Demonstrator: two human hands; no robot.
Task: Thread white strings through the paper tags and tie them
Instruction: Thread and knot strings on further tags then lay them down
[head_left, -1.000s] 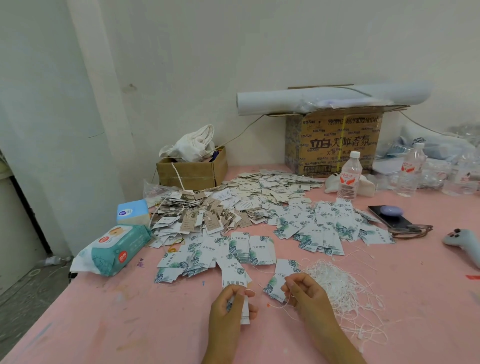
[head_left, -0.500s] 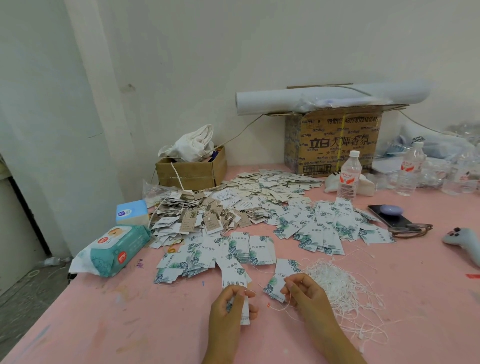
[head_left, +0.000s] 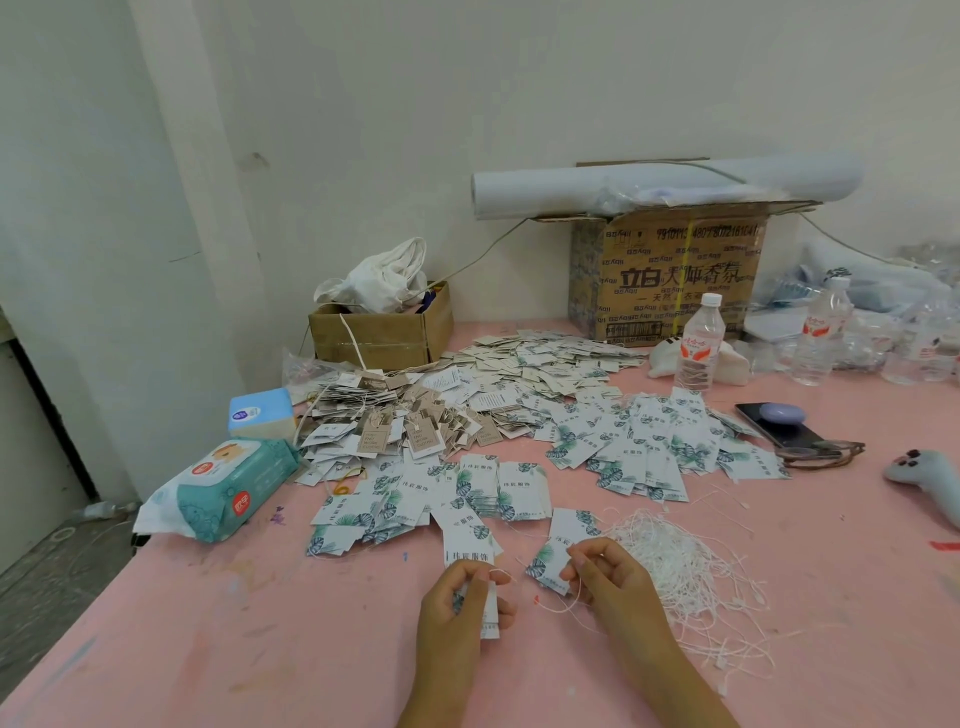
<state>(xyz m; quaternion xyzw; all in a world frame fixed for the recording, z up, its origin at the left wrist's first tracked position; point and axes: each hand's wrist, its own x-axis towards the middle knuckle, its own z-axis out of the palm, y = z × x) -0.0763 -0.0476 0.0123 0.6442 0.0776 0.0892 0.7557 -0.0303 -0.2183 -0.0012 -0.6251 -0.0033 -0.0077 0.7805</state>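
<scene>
Hands sit at 6 o'clock in my feed, low over the table, a matte pink top flecked with paint spots. The left hand curls round a tag, a stiff white card rectangle whose lower edge pokes out below the fingers; whether it is one card or a thin stack I cannot tell. A thin white string loops out at the tag's top and sags in a slack arc toward 3 o'clock, where the right hand pinches it between thumb and fingertips. Partly under that hand lies a loose card, smooth white with dark green leaf print.

At 3 o'clock from the right hand, touching it, spreads the string heap, a wiry tangled nest of white cords.

Toward 12 o'clock the leaf tags fan out in overlapping flat drifts, and at 11 o'clock the kraft tags, dull brown and grey card, lie already strung.

At 9 o'clock I see a soft crinkled wipes pack in teal and white. Far at 12 o'clock stands a printed carton with a pale paper roll across its top. Near it, at 1 o'clock, is a clear ribbed bottle.
</scene>
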